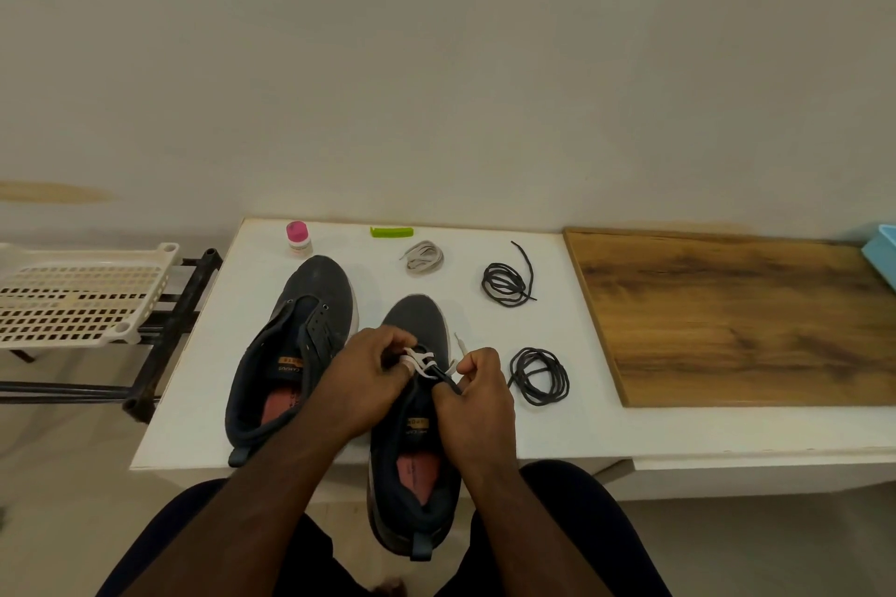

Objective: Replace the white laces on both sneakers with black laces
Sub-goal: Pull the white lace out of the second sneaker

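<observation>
Both hands are working on the near dark grey sneaker (417, 407), which hangs heel-first over the front edge of the white table (572, 431). Left hand (361, 378) has its fingers curled round a loop of the white flat lace (421, 361) at the lower eyelets. Right hand (477, 395) pinches the same lace on the other side, fingers curled in tight; one white lace tip sticks up just past its knuckles. A dark strip runs between the two hands (tongue edge or black lace, cannot tell which).

Using that sneaker as reference:
- second dark grey sneaker (296, 349) lies just left of it, touching or nearly so, fully on the table, eyelets bare, orange label on the tongue.
- loose bundled white lace (423, 258) sits beyond the toe, apart from it.
- far coiled black lace (506, 281) lies beyond and to the right, one end trailing outward.
- near coiled black lace (539, 376) lies right of it, close to the right hand, not touching.
- small bottle with pink cap (297, 238) and green plastic comb-like piece (392, 232) sit at the table's back edge, beyond the left sneaker.
- wooden board (737, 315) lies well to the right on the table.
- cream perforated plastic rack (82, 296) stands off the table, far left.
</observation>
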`<state>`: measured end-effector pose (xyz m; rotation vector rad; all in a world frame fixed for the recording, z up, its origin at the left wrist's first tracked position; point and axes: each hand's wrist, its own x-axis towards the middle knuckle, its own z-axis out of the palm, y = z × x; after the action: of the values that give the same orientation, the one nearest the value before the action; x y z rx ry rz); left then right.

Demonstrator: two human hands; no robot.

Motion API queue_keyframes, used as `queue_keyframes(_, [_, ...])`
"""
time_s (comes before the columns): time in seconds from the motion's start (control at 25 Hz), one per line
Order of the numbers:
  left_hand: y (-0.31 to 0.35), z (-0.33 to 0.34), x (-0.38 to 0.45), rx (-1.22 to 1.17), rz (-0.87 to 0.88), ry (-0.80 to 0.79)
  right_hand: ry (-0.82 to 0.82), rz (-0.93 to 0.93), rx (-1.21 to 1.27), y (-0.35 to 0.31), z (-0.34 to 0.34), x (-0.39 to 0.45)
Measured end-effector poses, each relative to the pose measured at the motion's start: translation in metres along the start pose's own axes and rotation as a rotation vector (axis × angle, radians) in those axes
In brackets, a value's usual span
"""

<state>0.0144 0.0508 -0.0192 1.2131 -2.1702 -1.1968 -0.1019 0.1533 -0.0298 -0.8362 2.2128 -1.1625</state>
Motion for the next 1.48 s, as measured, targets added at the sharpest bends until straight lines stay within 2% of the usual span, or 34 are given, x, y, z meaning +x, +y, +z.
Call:
queue_keyframes(0.08, [0.0,0.0,0.0,0.143,0.097,-0.043,-0.003,-0.009,-0.012,0.0,0.0,0.0])
queue_keyframes(0.16, [0.002,0.002,0.0,0.199,0.104,-0.025,-0.005,-0.014,-0.024,0.001,0.0,0.0])
queue_keyframes(0.32, [0.004,-0.004,0.004,-0.068,-0.158,0.107,-0.006,-0.005,-0.019,0.0,0.001,0.0])
queue_keyframes(0.36, [0.003,-0.006,0.004,-0.057,-0.17,0.129,-0.011,-0.004,-0.022,0.0,0.001,0.0])
queue_keyframes(0.52, [0.007,-0.002,-0.002,0.111,0.071,-0.016,-0.027,-0.002,-0.019,0.001,0.001,0.0])
queue_keyframes(0.6, [0.007,0.0,-0.002,0.184,0.115,-0.055,-0.028,-0.016,-0.026,0.001,0.0,0.001])
queue_keyframes(0.8, [0.008,0.002,-0.004,0.258,0.078,-0.027,-0.017,-0.022,-0.042,0.001,0.001,0.0])
queue_keyframes(1.0, [0.005,-0.016,0.008,0.245,-0.03,0.17,-0.007,-0.022,-0.049,0.002,0.001,0.0])
queue_keyframes(1.08, [0.006,-0.013,0.004,0.23,0.014,0.15,-0.023,-0.032,-0.048,0.003,0.001,0.0])
queue_keyframes(1.2, [0.007,-0.001,-0.005,0.198,0.115,0.015,-0.028,-0.045,-0.046,0.002,0.001,0.001])
queue_keyframes(1.28, [0.004,0.004,-0.006,0.232,0.104,-0.022,-0.022,-0.05,-0.051,0.003,0.001,0.0])
queue_keyframes(1.4, [0.002,-0.001,-0.003,0.329,0.086,0.0,-0.029,-0.047,-0.053,0.003,0.001,0.0])
queue_keyframes(1.48, [-0.001,-0.014,0.001,0.307,0.033,0.134,-0.039,-0.043,-0.042,0.003,0.001,0.0])
